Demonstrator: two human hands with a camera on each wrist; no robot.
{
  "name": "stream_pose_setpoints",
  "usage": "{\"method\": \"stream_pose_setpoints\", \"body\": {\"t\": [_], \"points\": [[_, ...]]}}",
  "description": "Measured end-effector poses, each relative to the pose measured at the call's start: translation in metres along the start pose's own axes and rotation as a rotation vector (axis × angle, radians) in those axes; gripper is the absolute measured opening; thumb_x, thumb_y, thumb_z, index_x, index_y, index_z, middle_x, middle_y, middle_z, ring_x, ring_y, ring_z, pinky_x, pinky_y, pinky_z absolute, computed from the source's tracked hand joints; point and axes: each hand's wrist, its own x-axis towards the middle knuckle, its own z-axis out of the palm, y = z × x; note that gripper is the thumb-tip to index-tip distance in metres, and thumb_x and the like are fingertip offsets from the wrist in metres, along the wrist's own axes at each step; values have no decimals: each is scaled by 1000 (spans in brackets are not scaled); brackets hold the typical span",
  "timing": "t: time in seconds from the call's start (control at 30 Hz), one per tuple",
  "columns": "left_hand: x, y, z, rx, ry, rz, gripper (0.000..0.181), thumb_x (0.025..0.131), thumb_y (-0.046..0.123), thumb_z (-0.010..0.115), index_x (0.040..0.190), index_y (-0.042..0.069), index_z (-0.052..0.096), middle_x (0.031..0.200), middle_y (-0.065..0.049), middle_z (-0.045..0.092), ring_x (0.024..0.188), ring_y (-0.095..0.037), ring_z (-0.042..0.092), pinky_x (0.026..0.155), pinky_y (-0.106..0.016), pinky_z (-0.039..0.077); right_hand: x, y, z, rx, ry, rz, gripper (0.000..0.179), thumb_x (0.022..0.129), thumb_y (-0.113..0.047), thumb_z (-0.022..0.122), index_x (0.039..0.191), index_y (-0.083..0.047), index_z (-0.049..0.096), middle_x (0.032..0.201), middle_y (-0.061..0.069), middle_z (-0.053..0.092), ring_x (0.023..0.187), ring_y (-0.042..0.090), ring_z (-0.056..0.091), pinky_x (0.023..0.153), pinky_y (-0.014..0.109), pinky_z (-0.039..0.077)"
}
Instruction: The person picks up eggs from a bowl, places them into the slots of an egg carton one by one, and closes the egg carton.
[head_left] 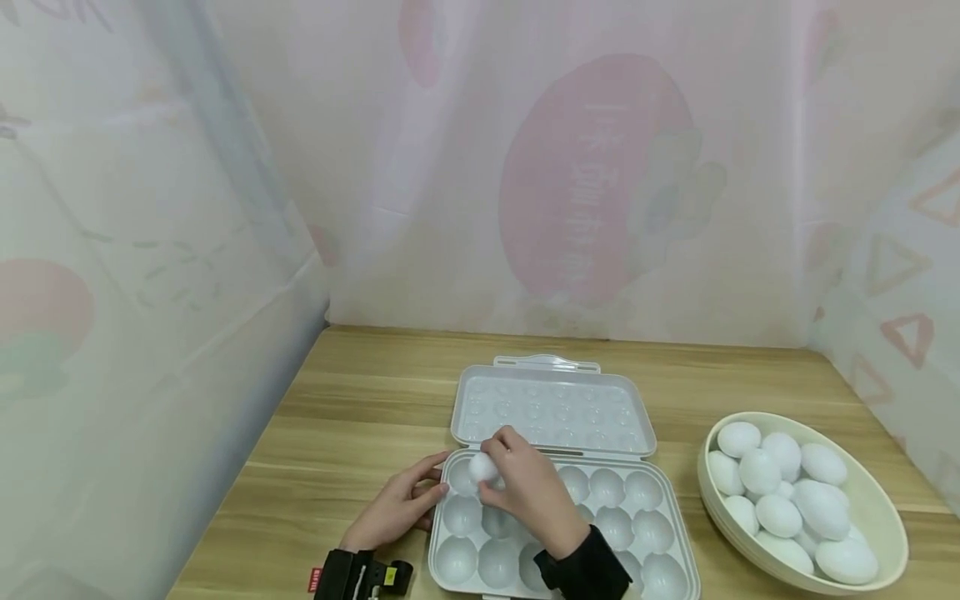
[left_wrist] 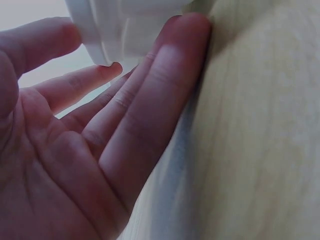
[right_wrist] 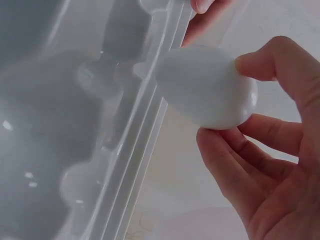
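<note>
A white egg [head_left: 482, 468] is pinched between the thumb and fingers of my right hand [head_left: 534, 492]. It is over the back-left hollow of a white plastic egg box [head_left: 678, 533], and its narrower end points toward the box in the right wrist view. My left hand [head_left: 397, 504] rests at the box's left side, fingers fairly straight. In the left wrist view, the thumb touches the box rim [left_wrist: 92, 37] and a finger lies along the table beside the box. My right hand hides some of the hollows. The clear lid [head_left: 555, 408] is folded back, away from me.
A cream bowl [head_left: 892, 533] heaped with several white eggs [head_left: 821, 508] stands on the wooden table [head_left: 352, 383] to the right of the box. Printed cloth [head_left: 450, 208] hangs behind the table and along both sides.
</note>
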Motion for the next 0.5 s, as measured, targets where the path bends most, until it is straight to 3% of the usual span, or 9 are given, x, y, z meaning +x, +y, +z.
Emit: {"method": "stream_pose_setpoints", "body": {"t": [0.5], "points": [[0, -1, 1, 9, 7, 5, 52, 94, 29, 52, 140, 14, 35, 121, -24, 52, 84, -22, 62, 57, -31, 56, 17, -3, 17, -47, -135, -60, 30, 71, -17, 70, 99, -7, 63, 89, 2, 53, 69, 9, 46, 54, 18, 43]]}}
